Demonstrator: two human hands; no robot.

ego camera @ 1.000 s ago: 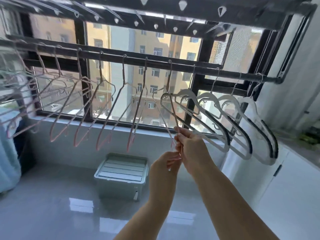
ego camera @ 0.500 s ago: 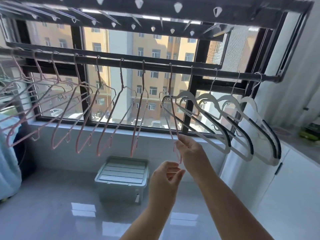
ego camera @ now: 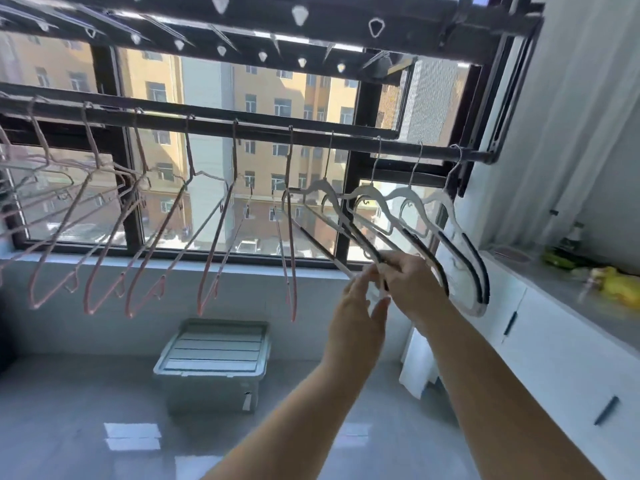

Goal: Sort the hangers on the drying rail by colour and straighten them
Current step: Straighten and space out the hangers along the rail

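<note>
The hangers hang in a row from the dark rail point(ego camera: 242, 124) across the window point(ego camera: 214, 161): pink hangers point(ego camera: 207, 244) fill the left and middle stretch, all tilted the same way, and four white hangers point(ego camera: 412, 209) with dark strips sit together at the right end, close to the wall. The last pink one hangs just beside the first white one.

Both hands reach up to the lower end of the leftmost white hanger. The right hand point(ego camera: 412, 285) has its grip pinched shut on that hanger's lower tip, fingers wrapped over the thin bar. The left hand point(ego camera: 356, 306) is just below and left of it, fingers loosely spread and touching the same tip; whether its grip is closed on the hanger I cannot tell, since the fingers overlap there.

Below, on the glossy floor, stands a lidded green bin point(ego camera: 211, 362). Along the right runs a white cabinet point(ego camera: 554, 341) whose surface point(ego camera: 588, 299) carries something yellow point(ego camera: 616, 282), blurred.
</note>
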